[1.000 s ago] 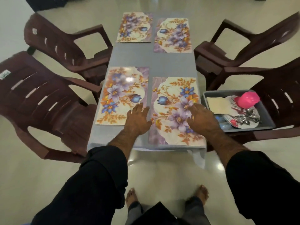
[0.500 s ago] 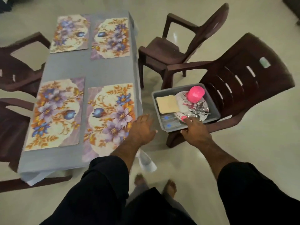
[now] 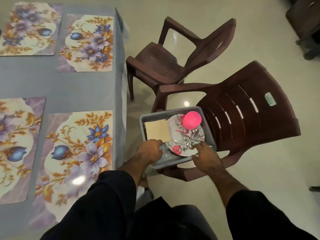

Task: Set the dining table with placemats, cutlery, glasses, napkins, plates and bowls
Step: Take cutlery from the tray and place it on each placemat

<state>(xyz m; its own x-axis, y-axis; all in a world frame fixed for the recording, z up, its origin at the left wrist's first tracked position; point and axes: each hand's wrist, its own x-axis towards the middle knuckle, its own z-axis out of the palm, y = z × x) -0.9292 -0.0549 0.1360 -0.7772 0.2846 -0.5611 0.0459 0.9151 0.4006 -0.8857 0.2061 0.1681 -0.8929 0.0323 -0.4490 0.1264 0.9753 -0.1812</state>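
Four floral placemats lie on the grey table (image 3: 74, 89); the nearest one (image 3: 78, 149) is beside my left arm. A grey bin (image 3: 143, 122) sits on a brown chair (image 3: 251, 115) to the right. It holds beige napkins (image 3: 156, 130), a flowered plate (image 3: 174, 125), a pink bowl (image 3: 192, 120), steel cutlery (image 3: 192, 138) and clear glasses (image 3: 167, 155). My left hand (image 3: 150, 151) curls down into the bin's near-left corner over the glasses; its fingertips are hidden. My right hand (image 3: 206, 155) stretches its fingers over the near rim to the plate's edge by the cutlery.
A second brown chair (image 3: 161, 66) stands farther along the table's right side. Dark furniture (image 3: 304, 23) fills the top right corner. Shiny pale floor lies between the chairs and around me. The tablecloth hangs down the table's right edge.
I have turned right, away from the table. My left hand left the near placemat and came to the bin. My right hand moved from the bin's near edge over its rim.
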